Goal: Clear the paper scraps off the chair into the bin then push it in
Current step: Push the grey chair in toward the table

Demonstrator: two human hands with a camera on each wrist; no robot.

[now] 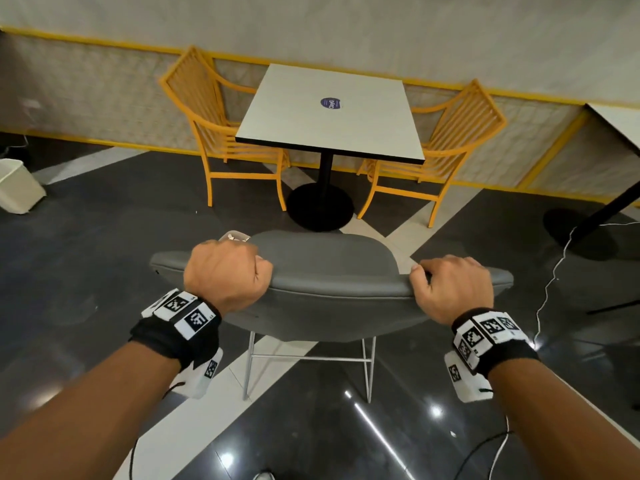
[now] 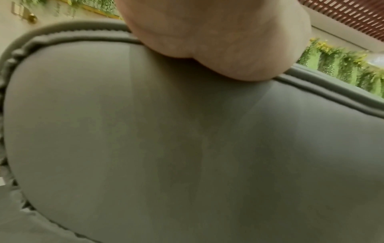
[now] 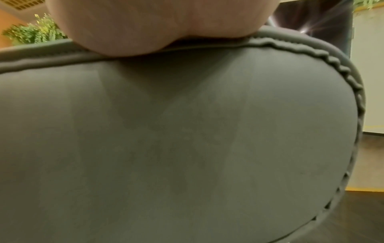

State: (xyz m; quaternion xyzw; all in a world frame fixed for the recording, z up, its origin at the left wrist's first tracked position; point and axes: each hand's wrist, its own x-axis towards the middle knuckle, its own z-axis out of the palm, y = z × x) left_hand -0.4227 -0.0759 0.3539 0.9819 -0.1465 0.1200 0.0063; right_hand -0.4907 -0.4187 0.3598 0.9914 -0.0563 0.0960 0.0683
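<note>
A grey padded chair (image 1: 329, 271) on thin white metal legs stands in front of me, its back towards me. My left hand (image 1: 227, 271) grips the top edge of the backrest on the left, fingers curled over it. On the right my right hand (image 1: 450, 285) grips the same edge. The backrest hides the seat, and no paper scraps show. A white bin (image 1: 17, 185) stands on the floor far left. In the wrist views the left hand (image 2: 218, 41) and right hand (image 3: 155, 28) press on the grey backrest (image 2: 187, 148) (image 3: 176, 139).
Ahead stands a square white table (image 1: 329, 109) on a black pedestal, with a yellow chair (image 1: 221, 133) on its left and another yellow chair (image 1: 443, 147) on its right. A small white object (image 1: 235, 236) peeks above my left hand. A white cable (image 1: 550, 282) trails on the right.
</note>
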